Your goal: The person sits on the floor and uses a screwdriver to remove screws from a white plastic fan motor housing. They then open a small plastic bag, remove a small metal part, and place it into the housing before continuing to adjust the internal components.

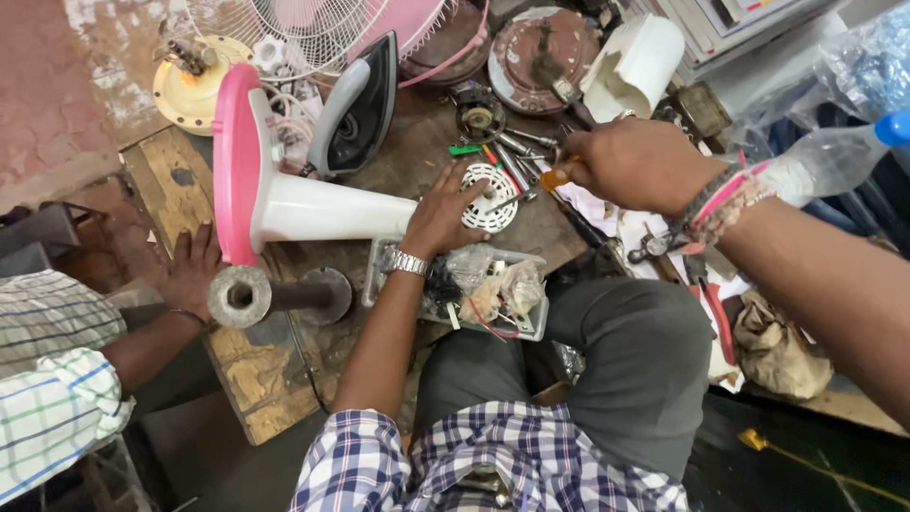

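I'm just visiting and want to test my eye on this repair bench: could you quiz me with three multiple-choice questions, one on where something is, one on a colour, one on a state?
1. Where does the left hand rest?
A. on the white round part
B. on the iron
C. on the water bottle

2. What colour is the rim of the fan base?
A. green
B. pink
C. black

3. How does the fan base lie?
A. upright on its foot
B. tipped on its side
C. hanging from the wall

Answers:
1 A: its fingers lie on the white round part, while the right hand holds a screwdriver to it.
2 B: the round rim is pink and the stem white.
3 B: its stem runs sideways across the bench.
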